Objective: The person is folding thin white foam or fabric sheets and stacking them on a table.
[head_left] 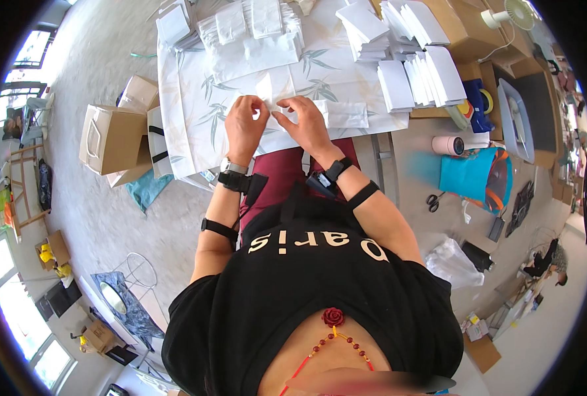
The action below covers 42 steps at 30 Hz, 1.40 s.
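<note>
Over the near edge of the table, my left hand (246, 127) is closed in a pinch at a small white paper piece (265, 87) that stands up between my hands. My right hand (308, 129) curves beside it, thumb and index tips apart at the paper's right side. A flat white paper bag (347, 115) lies just right of my right hand, partly covered by it. Farther back lies a layered pile of white paper bags (254, 54). Whether the small piece joins the flat bag is hidden by my fingers.
Stacks of folded white paper (438, 76) stand on the right of the patterned tablecloth (194, 112). Cardboard boxes (112, 138) sit left of the table. A blue bag (468, 178), a pink cup (448, 145) and scissors (433, 202) are at the right.
</note>
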Each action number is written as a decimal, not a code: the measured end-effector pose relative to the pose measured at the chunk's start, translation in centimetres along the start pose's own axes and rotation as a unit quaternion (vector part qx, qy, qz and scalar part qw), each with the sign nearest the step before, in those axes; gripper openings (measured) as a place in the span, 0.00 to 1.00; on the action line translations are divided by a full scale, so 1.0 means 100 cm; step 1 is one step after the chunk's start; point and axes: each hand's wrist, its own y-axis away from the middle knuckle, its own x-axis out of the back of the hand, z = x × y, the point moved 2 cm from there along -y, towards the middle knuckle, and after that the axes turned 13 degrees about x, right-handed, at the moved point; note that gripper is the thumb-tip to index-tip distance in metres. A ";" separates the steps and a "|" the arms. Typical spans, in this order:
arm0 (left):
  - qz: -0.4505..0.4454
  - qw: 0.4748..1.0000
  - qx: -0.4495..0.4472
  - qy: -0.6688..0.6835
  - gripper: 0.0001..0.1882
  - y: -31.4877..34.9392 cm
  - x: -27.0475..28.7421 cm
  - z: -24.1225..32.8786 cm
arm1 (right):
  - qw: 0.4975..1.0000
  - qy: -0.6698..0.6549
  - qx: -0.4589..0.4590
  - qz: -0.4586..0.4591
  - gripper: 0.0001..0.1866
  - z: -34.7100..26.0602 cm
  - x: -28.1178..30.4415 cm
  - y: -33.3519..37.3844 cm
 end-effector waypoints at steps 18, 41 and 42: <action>-0.005 0.993 -0.087 -0.076 0.05 0.013 -0.042 0.015 | 0.994 0.031 -0.079 0.065 0.06 0.020 0.012 0.030; 0.028 0.999 -0.022 -0.001 0.05 -0.001 -0.031 -0.015 | 0.984 0.079 -0.142 0.075 0.10 0.052 0.011 0.055; 0.039 0.998 0.017 0.040 0.05 -0.002 -0.028 -0.023 | 0.984 0.077 -0.142 0.074 0.10 0.050 0.011 0.055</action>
